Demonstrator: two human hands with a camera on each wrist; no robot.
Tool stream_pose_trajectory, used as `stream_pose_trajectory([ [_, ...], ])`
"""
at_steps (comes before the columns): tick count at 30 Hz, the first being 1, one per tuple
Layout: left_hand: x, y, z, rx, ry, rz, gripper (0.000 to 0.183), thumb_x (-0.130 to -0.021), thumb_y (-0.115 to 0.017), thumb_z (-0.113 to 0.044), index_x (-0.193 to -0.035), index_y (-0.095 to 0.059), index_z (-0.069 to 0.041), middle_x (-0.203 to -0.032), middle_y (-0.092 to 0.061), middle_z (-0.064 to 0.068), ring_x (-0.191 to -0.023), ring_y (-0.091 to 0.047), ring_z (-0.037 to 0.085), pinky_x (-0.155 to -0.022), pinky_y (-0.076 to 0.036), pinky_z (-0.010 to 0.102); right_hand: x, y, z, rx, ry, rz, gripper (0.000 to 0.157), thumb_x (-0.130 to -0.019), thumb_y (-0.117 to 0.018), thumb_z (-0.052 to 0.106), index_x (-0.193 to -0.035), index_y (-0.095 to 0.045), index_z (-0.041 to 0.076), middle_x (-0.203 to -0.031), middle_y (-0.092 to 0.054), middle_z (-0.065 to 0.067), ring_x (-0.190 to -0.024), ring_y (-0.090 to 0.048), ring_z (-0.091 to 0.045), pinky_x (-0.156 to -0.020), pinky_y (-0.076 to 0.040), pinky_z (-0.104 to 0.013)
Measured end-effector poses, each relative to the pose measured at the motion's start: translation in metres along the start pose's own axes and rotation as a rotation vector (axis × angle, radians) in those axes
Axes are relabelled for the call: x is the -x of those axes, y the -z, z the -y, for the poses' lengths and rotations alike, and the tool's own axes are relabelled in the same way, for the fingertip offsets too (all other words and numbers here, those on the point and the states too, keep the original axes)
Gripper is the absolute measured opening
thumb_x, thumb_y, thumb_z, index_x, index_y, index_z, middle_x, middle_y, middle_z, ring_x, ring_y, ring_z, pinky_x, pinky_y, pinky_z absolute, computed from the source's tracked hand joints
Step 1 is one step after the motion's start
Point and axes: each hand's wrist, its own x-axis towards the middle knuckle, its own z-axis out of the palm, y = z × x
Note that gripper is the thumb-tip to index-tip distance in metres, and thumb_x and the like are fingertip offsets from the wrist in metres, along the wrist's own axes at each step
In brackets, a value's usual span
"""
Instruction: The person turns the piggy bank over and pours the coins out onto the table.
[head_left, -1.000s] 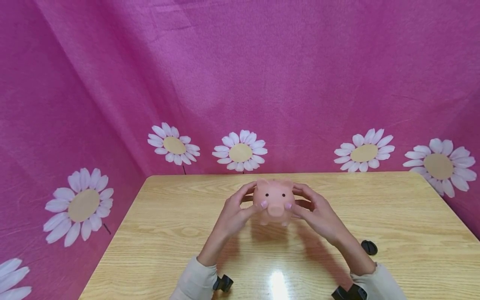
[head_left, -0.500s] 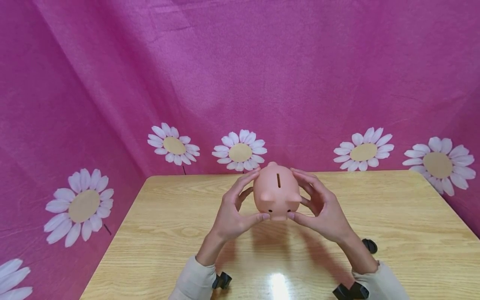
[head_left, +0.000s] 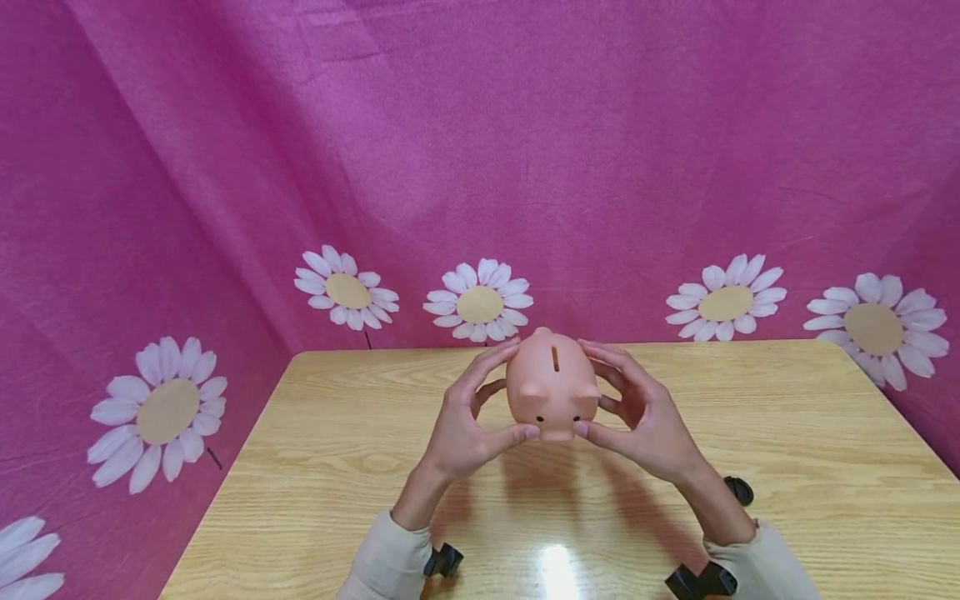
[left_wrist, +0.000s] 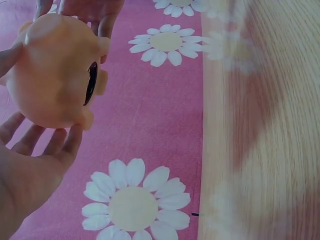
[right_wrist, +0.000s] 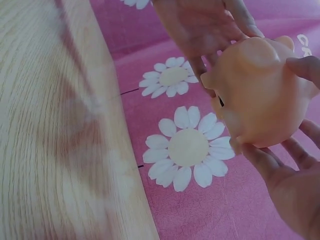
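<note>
A pink piggy bank [head_left: 551, 387] hangs above the table between both hands, its face tipped down and its top slot turned up to the head camera. My left hand [head_left: 463, 421] holds its left side, thumb by the snout and fingers along the body. On the opposite side, my right hand [head_left: 651, 427] grips it the same way. A black oval plug [left_wrist: 90, 84] shows on the belly in the left wrist view. From the right wrist, the piggy bank [right_wrist: 265, 100] is seen from the side, its plug mostly hidden.
Below lies a light wood-grain table [head_left: 322, 483] with a bright glare spot near the front. A small black round object [head_left: 739, 491] appears beside the right wrist. Behind and to the left hangs a magenta cloth [head_left: 570, 167] printed with white daisies.
The piggy bank has tilted forward: its face, which was toward the head camera, now points down, and the top slot has come into view. Over the last half second it barely moved.
</note>
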Motion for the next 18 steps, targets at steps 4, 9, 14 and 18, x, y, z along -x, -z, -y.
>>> stream_pose_trajectory([
  [4,0.000,0.000,0.001,-0.006,0.041,-0.013,0.086,-0.081,-0.091,-0.004,-0.158,-0.053,-0.014,-0.161,-0.054,0.007,-0.144,-0.055,0.028,-0.110,-0.059,0.043,-0.001,-0.002,0.000,0.047,-0.028,-0.028,0.080,-0.084,-0.079,-0.016,-0.156,-0.050,0.001,-0.158,-0.056,0.001,-0.139,-0.060,-0.010,-0.101,-0.061,-0.025],
  [9,0.002,-0.001,0.002,-0.020,0.159,-0.053,0.074,-0.088,-0.087,-0.023,-0.155,-0.057,-0.018,-0.153,-0.062,0.005,-0.135,-0.063,0.034,-0.101,-0.063,0.038,-0.001,-0.007,0.002,0.112,-0.151,-0.085,0.068,-0.090,-0.081,-0.005,-0.153,-0.056,0.005,-0.149,-0.060,0.012,-0.124,-0.067,-0.005,-0.092,-0.065,-0.028],
  [14,0.003,-0.004,0.003,0.003,0.308,-0.077,0.066,-0.094,-0.082,-0.028,-0.154,-0.058,-0.014,-0.153,-0.062,0.007,-0.132,-0.064,0.034,-0.102,-0.063,0.038,0.000,-0.010,-0.002,0.151,-0.263,-0.111,0.063,-0.093,-0.082,0.007,-0.151,-0.059,0.008,-0.154,-0.060,-0.003,-0.127,-0.068,-0.019,-0.087,-0.066,-0.030],
  [18,0.003,-0.008,0.005,-0.050,0.407,-0.075,0.063,-0.097,-0.078,-0.033,-0.154,-0.058,-0.013,-0.151,-0.064,0.007,-0.134,-0.065,0.031,-0.102,-0.063,0.037,0.000,-0.011,-0.005,0.177,-0.332,-0.108,0.058,-0.097,-0.079,0.013,-0.151,-0.059,0.008,-0.153,-0.060,-0.017,-0.130,-0.065,-0.043,-0.088,-0.064,-0.025],
])
